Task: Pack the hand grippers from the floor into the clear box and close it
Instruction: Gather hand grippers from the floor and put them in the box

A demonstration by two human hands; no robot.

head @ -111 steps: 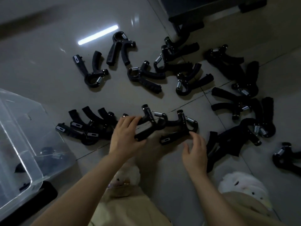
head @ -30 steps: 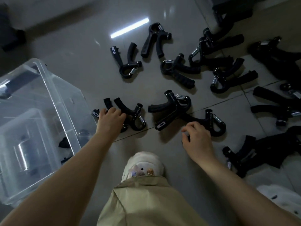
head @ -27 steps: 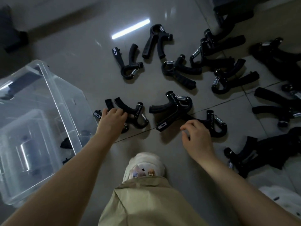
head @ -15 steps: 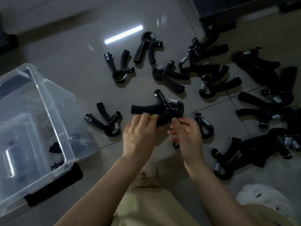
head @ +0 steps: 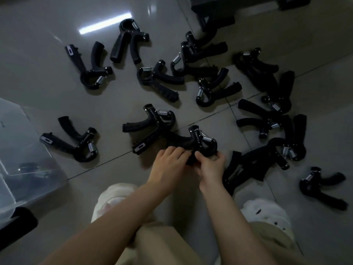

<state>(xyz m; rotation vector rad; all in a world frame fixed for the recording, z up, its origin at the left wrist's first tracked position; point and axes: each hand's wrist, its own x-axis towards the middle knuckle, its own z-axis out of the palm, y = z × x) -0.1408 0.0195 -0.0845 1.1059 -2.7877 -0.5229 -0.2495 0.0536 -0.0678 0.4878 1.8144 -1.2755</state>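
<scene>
Fingers (head: 176,151) of the left hand (head: 168,165) are curling over the handle of a black hand gripper (head: 198,144), while the right hand (head: 210,167) is pinching the same piece from the other side, thumb and fingertips wrapping its lower handle just under the spring; both hands are meeting on it, seemingly to gather it with a second gripper (head: 150,129) that is lying just beyond the left fingertips with a handle crossing toward them, so that two can be carried in one trip; whether that second one is already lifted I cannot tell. Well to the left of the fingers, the clear box (head: 23,169) is sitting open on the floor (head: 47,35), close enough to reach with one swing of the arm; a few dark shapes are showing through its wall. Between the box and the left hand, a lone gripper (head: 76,142) is lying flat. Beyond the fingers and to their right, many more grippers (head: 254,119) are lying scattered, several overlapping; packing is looking early, with most pieces waiting and the box not yet closed. Tangled handles may be dragging neighbours along on the lift.
</scene>
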